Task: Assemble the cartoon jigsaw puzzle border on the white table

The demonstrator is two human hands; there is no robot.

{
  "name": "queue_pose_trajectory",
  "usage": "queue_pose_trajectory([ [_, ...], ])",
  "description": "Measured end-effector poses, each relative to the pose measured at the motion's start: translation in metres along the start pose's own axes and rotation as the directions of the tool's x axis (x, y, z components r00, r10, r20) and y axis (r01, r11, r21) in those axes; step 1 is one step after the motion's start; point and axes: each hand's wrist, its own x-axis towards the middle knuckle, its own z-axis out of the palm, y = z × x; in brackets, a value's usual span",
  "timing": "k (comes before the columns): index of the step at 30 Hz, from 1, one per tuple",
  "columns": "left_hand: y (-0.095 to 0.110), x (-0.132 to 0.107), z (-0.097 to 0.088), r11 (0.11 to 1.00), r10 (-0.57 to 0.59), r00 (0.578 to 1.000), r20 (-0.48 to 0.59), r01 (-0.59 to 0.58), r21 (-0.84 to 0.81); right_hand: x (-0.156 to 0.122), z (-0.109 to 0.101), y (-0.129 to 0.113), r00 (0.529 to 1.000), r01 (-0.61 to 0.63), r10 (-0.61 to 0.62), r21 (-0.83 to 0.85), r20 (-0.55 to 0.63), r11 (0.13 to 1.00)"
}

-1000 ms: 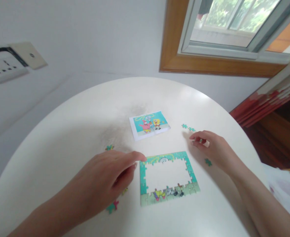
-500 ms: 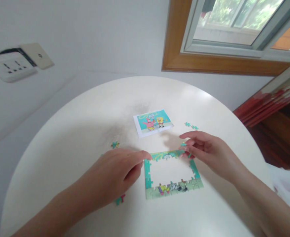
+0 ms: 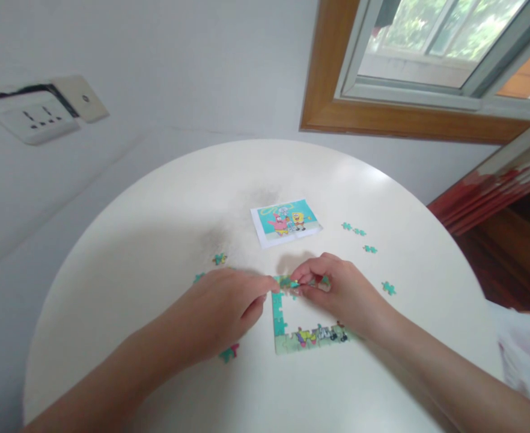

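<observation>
A jigsaw puzzle frame point(image 3: 280, 313) of joined border pieces lies on the white table, its middle bare. My left hand point(image 3: 229, 307) rests by its upper left corner, the index fingertip touching the edge and the thumb slightly apart below; the other fingers are mostly hidden. My right hand point(image 3: 332, 285) pinches a small teal puzzle piece point(image 3: 294, 283) just over the frame's top edge, near the left corner. This hand covers the right part of the frame.
A picture card point(image 3: 287, 222) with cartoon figures lies behind the frame. Loose pieces lie at right, among them one teal piece point(image 3: 388, 288), and others at left, such as a teal and pink piece point(image 3: 229, 353). The round table point(image 3: 157, 210) meets a wall with a socket point(image 3: 35, 114).
My right hand has moved left along the frame's top edge with the puzzle piece, uncovering loose pieces at right. My left hand stays at the upper left corner. The view has shifted slightly.
</observation>
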Motion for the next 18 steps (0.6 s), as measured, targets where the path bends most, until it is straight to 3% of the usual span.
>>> queue_pose_trajectory([
  [3,-0.001,0.000,0.002,0.999,-0.001,0.999,0.035,0.000,0.041,0.002,0.007,0.003,1.000,0.018,-0.019,-0.043,-0.015,0.999],
  [10,-0.003,0.000,0.002,1.000,-0.013,1.000,-0.015,0.013,0.001,0.004,0.015,0.008,0.998,0.049,-0.052,-0.103,-0.021,0.993],
  [18,-0.002,0.000,0.002,1.000,-0.014,1.000,-0.003,0.014,-0.027,0.002,0.017,0.009,0.992,0.117,-0.123,-0.167,-0.027,0.979],
])
